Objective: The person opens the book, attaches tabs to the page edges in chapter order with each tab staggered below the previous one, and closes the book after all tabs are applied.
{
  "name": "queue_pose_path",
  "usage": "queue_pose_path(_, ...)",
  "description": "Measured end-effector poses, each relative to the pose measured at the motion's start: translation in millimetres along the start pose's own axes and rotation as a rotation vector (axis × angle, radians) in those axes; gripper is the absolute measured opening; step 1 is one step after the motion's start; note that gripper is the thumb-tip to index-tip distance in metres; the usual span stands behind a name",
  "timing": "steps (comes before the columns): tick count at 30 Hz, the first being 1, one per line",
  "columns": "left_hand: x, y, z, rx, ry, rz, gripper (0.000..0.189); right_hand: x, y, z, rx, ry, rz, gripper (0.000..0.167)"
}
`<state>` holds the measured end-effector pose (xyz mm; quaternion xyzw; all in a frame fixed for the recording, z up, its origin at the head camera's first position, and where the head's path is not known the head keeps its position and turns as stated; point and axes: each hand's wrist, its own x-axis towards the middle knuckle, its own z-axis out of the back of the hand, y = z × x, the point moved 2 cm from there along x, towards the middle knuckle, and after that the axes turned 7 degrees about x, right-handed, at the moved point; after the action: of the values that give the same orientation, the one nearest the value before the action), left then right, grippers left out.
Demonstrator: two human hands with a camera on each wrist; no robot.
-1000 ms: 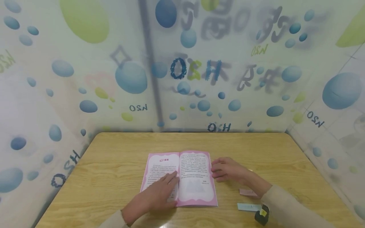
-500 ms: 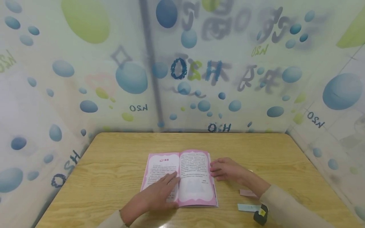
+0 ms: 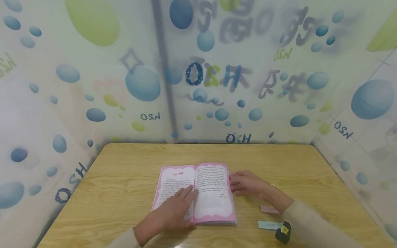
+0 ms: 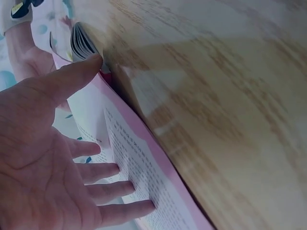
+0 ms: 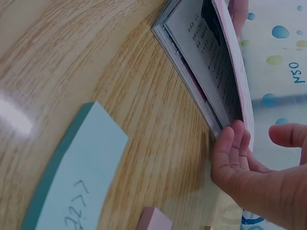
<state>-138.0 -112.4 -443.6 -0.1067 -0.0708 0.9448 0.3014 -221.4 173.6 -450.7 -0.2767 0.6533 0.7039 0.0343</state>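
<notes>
An open book (image 3: 214, 206) with pink-bordered pages lies on the wooden table. My left hand (image 3: 173, 210) rests with spread fingers on its left page, fingertips reaching the centre fold. In the left wrist view the left thumb (image 4: 79, 74) lies at the book's near edge, apart from the other fingers. My right hand (image 3: 248, 184) is at the book's right edge. In the right wrist view its bent fingers (image 5: 231, 148) touch the edge of the pages, which stand parted there and show a printed page (image 5: 206, 57) inside. The right thumb is held away from the paper.
Right of the book lie a light blue strip-shaped block (image 5: 91, 163) with handwriting and a smaller pink one (image 3: 268, 209), partly behind the right forearm. A black wrist device (image 3: 283, 232) overlaps the blue block's end. A patterned wall (image 3: 211, 117) stands behind the table (image 3: 124, 179).
The left hand has slid slightly right, its fingertips now across the fold. The right page's outer edge shifted inward half a second ago and now lies further out again. The right hand stays at the edge.
</notes>
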Motion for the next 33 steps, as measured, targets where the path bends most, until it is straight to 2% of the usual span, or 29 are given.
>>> queue_pose_path(5,-1.0,2.2,-0.8,0.003,-0.037,-0.008,0.098,1.4,0,1,0.013,0.006,0.012,0.043)
queue_pose_path(11,-3.3,8.1,-3.8,0.02,-0.043,-0.003,0.097,-1.5,4,1,0.022,0.059,0.03,0.042)
queue_pose_path(19,-11.1,11.2,-0.9,0.01,-0.073,-0.031,0.093,-4.2,4,1,0.088,0.131,0.073,0.046)
queue_pose_path(25,-16.5,15.8,-0.9,-0.001,-0.079,-0.04,0.088,-4.0,3,3,0.121,0.14,0.082,0.049)
queue_pose_path(33,-26.7,26.9,-1.9,-0.02,-0.106,-0.036,0.084,-6.5,13,-9,0.21,0.175,0.114,0.06)
